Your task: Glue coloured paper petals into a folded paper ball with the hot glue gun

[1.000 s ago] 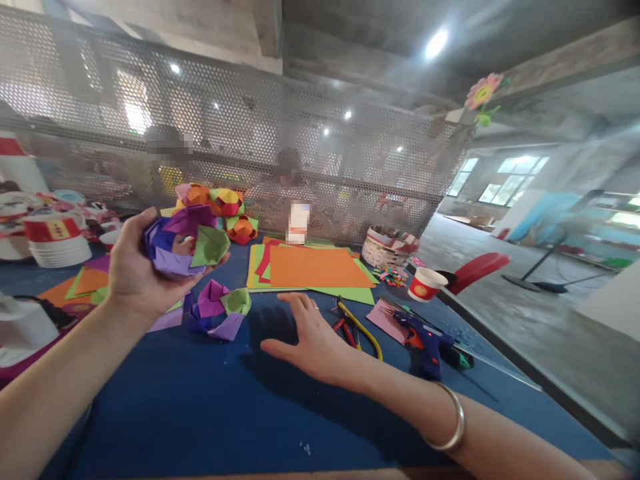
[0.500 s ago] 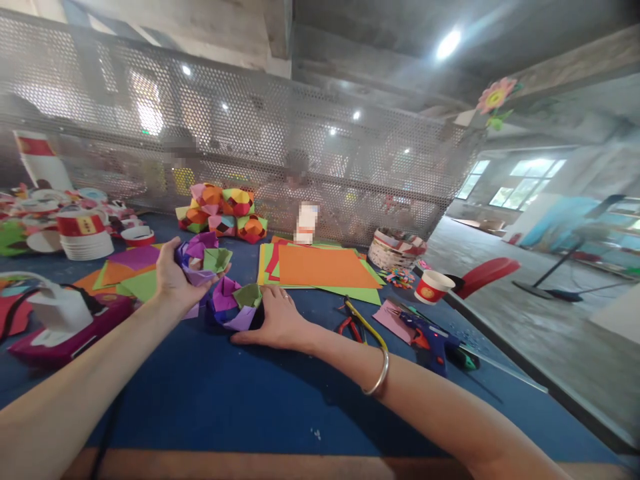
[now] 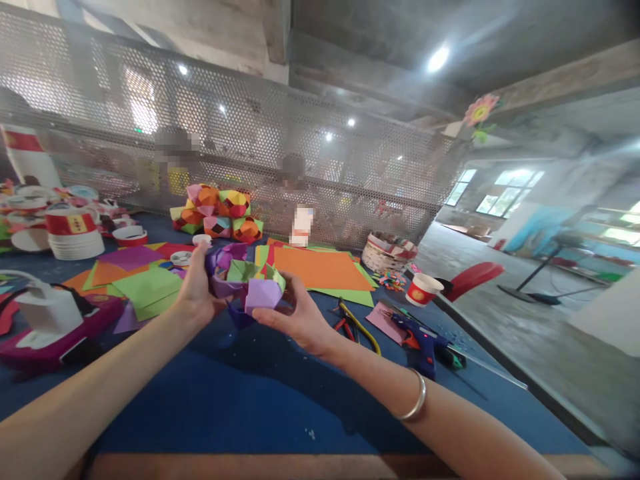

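Over the blue table (image 3: 215, 420), my left hand (image 3: 197, 287) is closed around a folded-paper ball part (image 3: 227, 257), mainly purple with some green. My right hand (image 3: 306, 317) pinches a second folded-paper ball part (image 3: 263, 295), whose lilac side faces me and whose upper edge is green and yellow. The two parts sit side by side and overlap in view; whether they touch I cannot tell. My fingers hide their outer sides. Dark blue paper shows beneath them. Beyond my hands stands a pile of finished multicoloured paper balls (image 3: 220, 210).
Coloured sheets (image 3: 315, 268) lie behind my right hand, green sheets (image 3: 147, 290) at left. Pliers (image 3: 345, 327), a blue glue gun (image 3: 425, 343), a paper cup (image 3: 424, 289) and a woven basket (image 3: 389, 251) are on the right. A purple power strip (image 3: 95, 327) and stacked cups (image 3: 75, 237) occupy the left.
My right hand has lifted its paper part off the table and turned it, lilac side toward me. My left hand has moved right with its part, bringing the two close.
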`<state>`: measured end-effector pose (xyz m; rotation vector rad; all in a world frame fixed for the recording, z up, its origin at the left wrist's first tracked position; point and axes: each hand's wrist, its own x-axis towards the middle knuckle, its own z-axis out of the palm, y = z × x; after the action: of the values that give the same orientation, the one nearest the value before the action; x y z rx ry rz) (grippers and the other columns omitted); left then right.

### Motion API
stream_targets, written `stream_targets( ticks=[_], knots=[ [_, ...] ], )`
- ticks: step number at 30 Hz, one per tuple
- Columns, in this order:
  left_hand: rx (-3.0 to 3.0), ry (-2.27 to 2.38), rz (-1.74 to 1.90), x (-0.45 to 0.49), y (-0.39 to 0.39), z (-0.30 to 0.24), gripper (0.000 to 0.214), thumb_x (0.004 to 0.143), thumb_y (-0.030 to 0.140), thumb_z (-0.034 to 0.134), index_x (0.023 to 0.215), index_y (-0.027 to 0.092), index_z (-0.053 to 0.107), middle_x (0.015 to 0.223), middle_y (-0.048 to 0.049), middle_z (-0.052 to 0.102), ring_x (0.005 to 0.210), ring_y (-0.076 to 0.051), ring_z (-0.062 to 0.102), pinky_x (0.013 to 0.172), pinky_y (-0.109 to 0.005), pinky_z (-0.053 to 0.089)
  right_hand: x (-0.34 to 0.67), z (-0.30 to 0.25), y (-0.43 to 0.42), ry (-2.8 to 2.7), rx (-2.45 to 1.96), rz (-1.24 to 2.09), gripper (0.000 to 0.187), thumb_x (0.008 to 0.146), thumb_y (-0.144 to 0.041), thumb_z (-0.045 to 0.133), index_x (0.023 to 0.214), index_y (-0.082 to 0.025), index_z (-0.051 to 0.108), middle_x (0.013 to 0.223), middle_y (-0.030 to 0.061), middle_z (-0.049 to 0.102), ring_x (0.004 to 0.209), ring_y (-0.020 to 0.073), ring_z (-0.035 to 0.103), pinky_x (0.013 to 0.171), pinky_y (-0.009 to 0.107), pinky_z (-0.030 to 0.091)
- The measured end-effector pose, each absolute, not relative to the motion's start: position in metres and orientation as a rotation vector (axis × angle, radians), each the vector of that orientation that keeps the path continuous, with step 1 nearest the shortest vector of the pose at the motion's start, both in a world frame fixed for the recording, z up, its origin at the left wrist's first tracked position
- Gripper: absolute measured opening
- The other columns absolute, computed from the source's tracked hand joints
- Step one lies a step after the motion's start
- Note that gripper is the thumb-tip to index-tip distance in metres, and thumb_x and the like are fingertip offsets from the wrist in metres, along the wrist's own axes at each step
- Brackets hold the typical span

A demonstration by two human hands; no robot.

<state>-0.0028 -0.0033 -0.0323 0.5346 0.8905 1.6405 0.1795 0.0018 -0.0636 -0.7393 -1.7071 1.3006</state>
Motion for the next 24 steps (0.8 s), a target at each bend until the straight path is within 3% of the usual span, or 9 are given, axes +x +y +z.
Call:
stream_targets(
  ticks=[2, 5, 8, 12, 17, 24],
  knots=[
    [0.459, 0.863, 1.571, 0.009, -0.009, -0.030, 0.048, 0.099, 0.053, 0.044, 0.111, 0.017, 0.073, 0.062, -0.0078, 0.074, 0.070, -0.029, 0.078, 0.064, -0.039, 0.061, 0.184, -0.059, -0.003, -1.573, -0.730, 1.406, 0.085, 0.061, -0.045, 0.092, 0.131, -0.024, 0.049, 0.129, 0.0125, 0.066, 0.118, 0.0308, 0.068, 0.098, 0.047, 0.060],
    [0.418, 0.873, 1.492, 0.022, -0.018, -0.028, 0.041, 0.096, 0.051, 0.056, 0.105, 0.016, 0.074, 0.061, -0.0064, 0.074, 0.057, -0.025, 0.075, 0.056, -0.033, 0.061, 0.191, -0.054, -0.010, -1.408, -0.765, 1.516, 0.087, 0.061, -0.050, 0.090, 0.133, -0.027, 0.046, 0.137, 0.0117, 0.061, 0.116, 0.0299, 0.068, 0.092, 0.044, 0.063],
    [0.428, 0.899, 1.438, 0.030, -0.023, -0.026, 0.028, 0.093, 0.039, 0.063, 0.099, 0.014, 0.075, 0.062, -0.0052, 0.075, 0.046, -0.021, 0.070, 0.048, -0.029, 0.059, 0.196, -0.055, -0.014, -1.292, -0.803, 1.562, 0.088, 0.064, -0.053, 0.088, 0.135, -0.029, 0.042, 0.135, 0.0109, 0.061, 0.115, 0.0305, 0.068, 0.081, 0.041, 0.066],
    [0.500, 0.905, 1.430, 0.034, -0.024, -0.029, 0.016, 0.089, 0.025, 0.068, 0.095, 0.013, 0.076, 0.074, -0.0075, 0.079, 0.054, -0.019, 0.073, 0.053, -0.028, 0.061, 0.199, -0.061, -0.011, -1.243, -0.800, 1.545, 0.081, 0.068, -0.052, 0.085, 0.135, -0.033, 0.044, 0.131, 0.0090, 0.064, 0.113, 0.0323, 0.069, 0.072, 0.042, 0.065],
    [0.670, 0.864, 1.577, 0.031, -0.022, -0.035, 0.022, 0.085, 0.023, 0.074, 0.106, 0.020, 0.075, 0.087, -0.0007, 0.079, 0.066, -0.016, 0.074, 0.053, -0.023, 0.061, 0.202, -0.066, -0.005, -1.369, -0.762, 1.462, 0.073, 0.071, -0.056, 0.082, 0.132, -0.030, 0.050, 0.136, 0.0099, 0.063, 0.117, 0.0308, 0.068, 0.086, 0.044, 0.064],
    [0.884, 0.896, 1.593, 0.026, -0.022, -0.039, 0.046, 0.076, 0.032, 0.082, 0.119, 0.025, 0.069, 0.092, 0.0003, 0.076, 0.066, -0.017, 0.072, 0.045, -0.023, 0.057, 0.216, -0.066, 0.004, -1.609, -0.731, 1.134, 0.090, 0.068, -0.053, 0.085, 0.141, -0.032, 0.035, 0.134, 0.0099, 0.057, 0.116, 0.0260, 0.065, 0.096, 0.042, 0.058]
  ],
)
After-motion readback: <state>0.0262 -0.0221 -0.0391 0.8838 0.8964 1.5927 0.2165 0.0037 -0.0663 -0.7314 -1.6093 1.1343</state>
